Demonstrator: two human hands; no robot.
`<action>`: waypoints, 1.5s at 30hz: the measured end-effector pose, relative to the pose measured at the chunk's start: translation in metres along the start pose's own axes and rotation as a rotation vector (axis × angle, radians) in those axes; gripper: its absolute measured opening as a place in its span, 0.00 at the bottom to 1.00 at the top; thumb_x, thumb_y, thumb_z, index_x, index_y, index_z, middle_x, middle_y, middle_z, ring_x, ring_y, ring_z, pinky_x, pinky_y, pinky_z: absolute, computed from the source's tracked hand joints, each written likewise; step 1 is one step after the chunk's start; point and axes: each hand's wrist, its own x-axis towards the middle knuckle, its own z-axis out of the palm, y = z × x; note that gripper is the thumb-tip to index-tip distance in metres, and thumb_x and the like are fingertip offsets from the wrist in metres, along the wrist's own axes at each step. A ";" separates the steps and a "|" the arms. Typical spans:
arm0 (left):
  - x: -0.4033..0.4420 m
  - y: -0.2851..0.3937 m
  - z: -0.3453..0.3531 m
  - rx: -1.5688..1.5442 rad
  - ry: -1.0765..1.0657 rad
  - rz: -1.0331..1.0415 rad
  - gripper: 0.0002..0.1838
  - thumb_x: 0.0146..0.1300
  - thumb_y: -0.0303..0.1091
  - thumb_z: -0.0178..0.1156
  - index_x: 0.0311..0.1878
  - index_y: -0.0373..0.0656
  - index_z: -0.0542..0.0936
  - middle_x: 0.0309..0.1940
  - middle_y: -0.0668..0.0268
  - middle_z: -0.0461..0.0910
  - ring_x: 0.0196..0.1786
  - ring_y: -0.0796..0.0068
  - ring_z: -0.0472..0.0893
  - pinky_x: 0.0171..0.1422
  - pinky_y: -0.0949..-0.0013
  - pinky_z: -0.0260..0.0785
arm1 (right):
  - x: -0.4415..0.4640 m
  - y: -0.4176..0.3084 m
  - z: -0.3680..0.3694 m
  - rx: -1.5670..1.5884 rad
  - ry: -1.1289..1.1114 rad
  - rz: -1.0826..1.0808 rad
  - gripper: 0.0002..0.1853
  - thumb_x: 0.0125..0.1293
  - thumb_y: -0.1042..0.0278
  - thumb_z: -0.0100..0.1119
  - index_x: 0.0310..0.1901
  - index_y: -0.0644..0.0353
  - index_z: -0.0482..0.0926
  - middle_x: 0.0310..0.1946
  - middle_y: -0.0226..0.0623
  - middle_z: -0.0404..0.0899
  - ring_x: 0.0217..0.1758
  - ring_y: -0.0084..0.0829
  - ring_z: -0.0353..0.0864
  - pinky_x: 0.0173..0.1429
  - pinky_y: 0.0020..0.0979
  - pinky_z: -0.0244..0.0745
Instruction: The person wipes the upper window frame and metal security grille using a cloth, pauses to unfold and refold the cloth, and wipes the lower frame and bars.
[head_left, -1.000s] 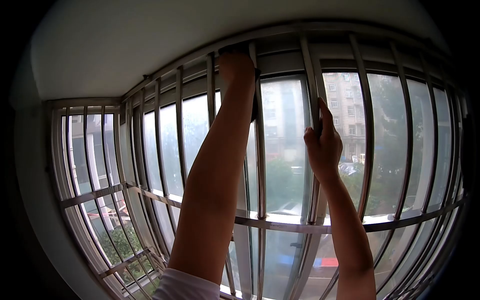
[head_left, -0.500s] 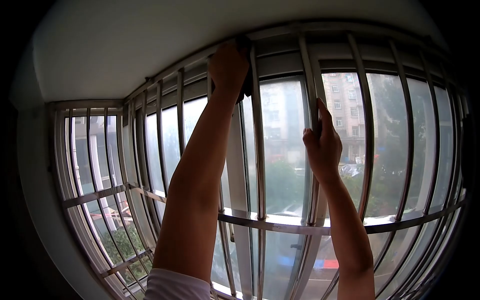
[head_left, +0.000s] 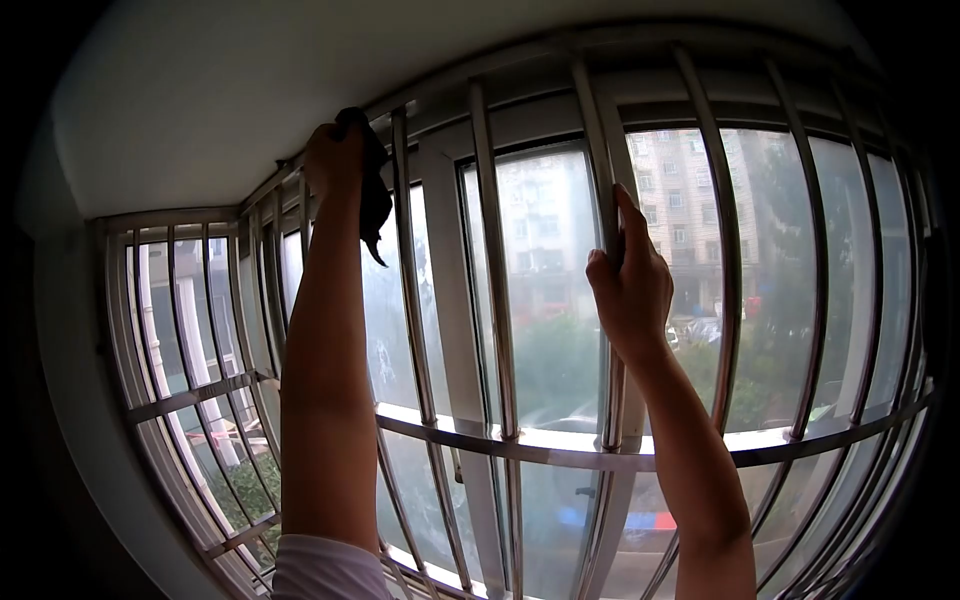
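High at the top left of the window grille, my left hand (head_left: 335, 160) is closed on a dark cloth (head_left: 375, 200). The cloth hangs down past the wrist, its tip beside a vertical bar, and it is up against the top rail area near the ceiling. My right hand (head_left: 638, 295) is on a vertical metal bar (head_left: 597, 150) near the middle of the grille. Its thumb lies on one side and its fingers on the other; part of the grip is hidden.
Several more metal bars (head_left: 733, 280) cross the window, joined by a horizontal rail (head_left: 540, 452). Behind them are hazy glass panes (head_left: 545, 290) with buildings and trees outside. The ceiling (head_left: 230, 110) is close above, and a barred side window (head_left: 185, 310) stands at the left.
My left hand has moved left along the top of the grille with the cloth, past a bar. My right hand stays on the same bar while the view shifts slightly.
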 end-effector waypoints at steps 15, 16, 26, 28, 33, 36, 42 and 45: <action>-0.031 0.060 0.036 0.453 0.105 0.265 0.20 0.51 0.48 0.67 0.42 0.45 0.78 0.40 0.57 0.78 0.39 0.57 0.84 0.38 0.60 0.80 | 0.001 -0.001 -0.002 0.055 -0.029 0.022 0.36 0.53 0.75 0.54 0.68 0.55 0.59 0.49 0.49 0.80 0.42 0.42 0.85 0.53 0.43 0.76; -0.026 0.057 0.038 0.410 0.089 0.267 0.21 0.51 0.50 0.67 0.42 0.46 0.78 0.40 0.57 0.79 0.39 0.57 0.84 0.38 0.58 0.80 | 0.001 -0.001 -0.002 0.067 -0.032 0.020 0.36 0.54 0.75 0.55 0.68 0.54 0.59 0.50 0.49 0.80 0.42 0.42 0.85 0.53 0.43 0.76; 0.012 -0.011 0.009 0.027 0.036 0.000 0.22 0.50 0.51 0.66 0.43 0.46 0.83 0.42 0.54 0.83 0.47 0.55 0.83 0.53 0.55 0.74 | -0.001 -0.002 0.000 -0.015 -0.042 0.050 0.38 0.55 0.74 0.56 0.70 0.53 0.57 0.50 0.49 0.80 0.40 0.40 0.85 0.52 0.41 0.77; 0.020 -0.039 -0.003 0.012 0.061 -0.010 0.22 0.50 0.51 0.67 0.45 0.48 0.83 0.43 0.54 0.83 0.48 0.56 0.82 0.54 0.55 0.73 | 0.000 -0.001 -0.003 -0.065 -0.032 0.039 0.36 0.58 0.75 0.55 0.70 0.54 0.57 0.53 0.49 0.77 0.46 0.41 0.82 0.54 0.41 0.75; 0.044 -0.112 -0.002 -0.027 0.132 0.195 0.18 0.53 0.46 0.67 0.46 0.54 0.83 0.44 0.64 0.77 0.46 0.58 0.80 0.49 0.54 0.74 | -0.013 -0.044 0.002 -0.584 0.265 -0.462 0.33 0.59 0.78 0.55 0.68 0.57 0.61 0.55 0.44 0.68 0.57 0.38 0.70 0.58 0.40 0.68; 0.030 -0.103 -0.003 -0.165 0.210 0.385 0.14 0.52 0.37 0.68 0.44 0.53 0.79 0.43 0.64 0.77 0.44 0.59 0.80 0.45 0.58 0.75 | -0.034 -0.092 0.048 -0.233 0.039 -0.502 0.30 0.59 0.75 0.57 0.65 0.59 0.63 0.51 0.47 0.70 0.51 0.39 0.74 0.50 0.39 0.72; 0.006 -0.068 0.019 -0.248 0.059 0.580 0.10 0.52 0.36 0.69 0.39 0.53 0.82 0.41 0.65 0.77 0.42 0.60 0.80 0.46 0.60 0.74 | -0.061 -0.126 0.158 -0.147 -0.327 0.056 0.40 0.62 0.55 0.60 0.67 0.68 0.52 0.48 0.57 0.73 0.48 0.49 0.81 0.47 0.42 0.80; 0.006 -0.054 0.037 -0.327 0.138 0.708 0.08 0.52 0.30 0.66 0.37 0.55 0.82 0.40 0.67 0.76 0.40 0.58 0.81 0.40 0.57 0.77 | -0.074 -0.121 0.185 0.086 -0.333 0.238 0.32 0.64 0.62 0.57 0.64 0.62 0.55 0.36 0.54 0.79 0.38 0.51 0.83 0.41 0.44 0.81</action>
